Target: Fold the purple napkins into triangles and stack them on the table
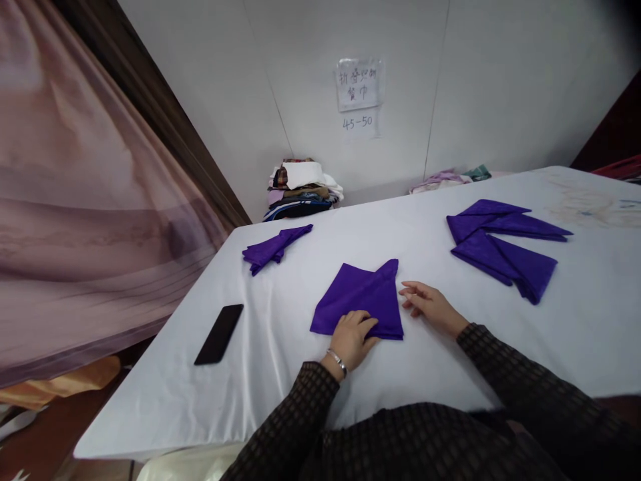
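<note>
A purple cloth napkin (361,294), folded into a flat wedge, lies on the white tablecloth (431,361) just in front of me. My left hand (352,336) rests on its near edge with the fingers curled and pressed onto the fabric. My right hand (428,306) lies beside the napkin's right edge, fingers loosely spread, fingertips touching or nearly touching the cloth.
A folded purple napkin (274,248) lies far left. A pile of purple napkins (503,246) sits at the right. A black phone (219,333) lies near the left table edge. Stacked fabrics (300,189) stand by the wall under a paper sign (358,84). A curtain (85,200) hangs left.
</note>
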A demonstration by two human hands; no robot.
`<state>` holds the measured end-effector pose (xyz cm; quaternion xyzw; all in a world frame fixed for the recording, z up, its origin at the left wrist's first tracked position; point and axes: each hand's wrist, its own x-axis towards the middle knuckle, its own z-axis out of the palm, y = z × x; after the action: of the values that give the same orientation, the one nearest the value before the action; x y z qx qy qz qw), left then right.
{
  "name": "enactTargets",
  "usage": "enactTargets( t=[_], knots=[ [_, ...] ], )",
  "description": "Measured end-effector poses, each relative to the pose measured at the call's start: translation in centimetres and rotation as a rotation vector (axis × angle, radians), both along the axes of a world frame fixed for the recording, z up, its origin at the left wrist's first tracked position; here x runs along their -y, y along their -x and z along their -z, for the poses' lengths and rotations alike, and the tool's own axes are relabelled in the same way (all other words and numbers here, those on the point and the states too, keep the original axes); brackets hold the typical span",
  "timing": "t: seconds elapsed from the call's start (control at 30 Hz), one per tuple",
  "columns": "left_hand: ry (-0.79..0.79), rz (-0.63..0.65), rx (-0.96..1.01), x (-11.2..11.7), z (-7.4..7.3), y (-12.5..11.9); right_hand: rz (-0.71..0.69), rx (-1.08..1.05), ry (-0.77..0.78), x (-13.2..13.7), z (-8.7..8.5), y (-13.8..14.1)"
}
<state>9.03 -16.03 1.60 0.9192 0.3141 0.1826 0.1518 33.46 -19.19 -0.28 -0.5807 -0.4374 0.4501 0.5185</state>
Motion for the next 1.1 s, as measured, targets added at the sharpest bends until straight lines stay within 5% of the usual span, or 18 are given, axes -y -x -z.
enactTargets(
  t=[0.1,0.3,0.53,0.67,0.8,1.0,1.1],
  knots=[
    [0.127,-0.035,0.061,-0.6,0.4,-1.2,-0.037,0.052,-0.020,0.8,0.0,0.6],
    [0.679,-0.291,0.555,-2.2,0.2,-1.3,-0.108,0.243,-0.083,3.4,-1.1,2.2],
    [0.920,-0.419,0.917,0.3,0.0,-3.1,-0.145,0.124,-0.076,3.3,-1.4,5.3],
    [0.920,-0.376,0.970,1.7,0.0,-3.9,-0.231,0.332,-0.194,2.9,-0.9,6.1],
    [0.841,-0.529,1.109,-1.1,-2.1,-1.9,-0.304,0.469,-0.199,2.1,-1.1,4.4],
    [0.649,-0.636,1.565,-8.1,-8.9,4.3,-0.006,0.332,-0.332,-1.0,-6.3,-0.5],
    [0.521,-0.662,1.616,-7.7,-9.0,7.0,0.130,0.330,-0.434,-0.7,-8.5,-2.4]
  ],
)
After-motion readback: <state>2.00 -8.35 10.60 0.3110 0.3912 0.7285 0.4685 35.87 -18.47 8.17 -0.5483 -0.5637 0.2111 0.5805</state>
